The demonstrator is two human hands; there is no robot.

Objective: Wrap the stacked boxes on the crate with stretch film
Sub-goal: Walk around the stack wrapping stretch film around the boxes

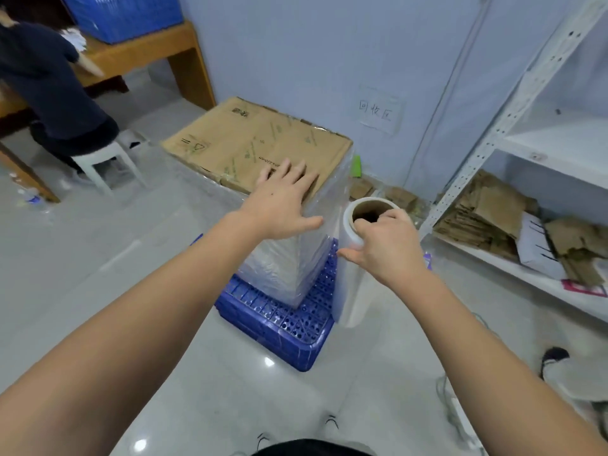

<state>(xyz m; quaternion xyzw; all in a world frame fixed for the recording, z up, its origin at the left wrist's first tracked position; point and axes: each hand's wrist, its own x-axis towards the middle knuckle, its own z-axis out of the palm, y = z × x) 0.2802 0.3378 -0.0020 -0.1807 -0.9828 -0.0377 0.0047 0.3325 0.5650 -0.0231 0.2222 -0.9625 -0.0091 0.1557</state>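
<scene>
Boxes: stacked boxes (pixel 256 149), film-covered on the near sides, standing on the blue crate (pixel 283 324) on the floor
Left hand: left hand (pixel 283 199) flat on the stack's near top edge, fingers spread and straight
Right hand: right hand (pixel 385 248) at the stack's right corner, fingers curled into the core of the upright stretch film roll (pixel 352 258), thumb along its side
Shelving: white shelf (pixel 526 264) right of the crate, holding flattened cardboard (pixel 487 222)

White paper sign (pixel 376 109) taped to wall: handwritten characters 回收区; top cardboard box (pixel 256 143): printed dimension text ending "mm", digits too blurred to read; also a triangle symbol and faint green print, illegible.
</scene>
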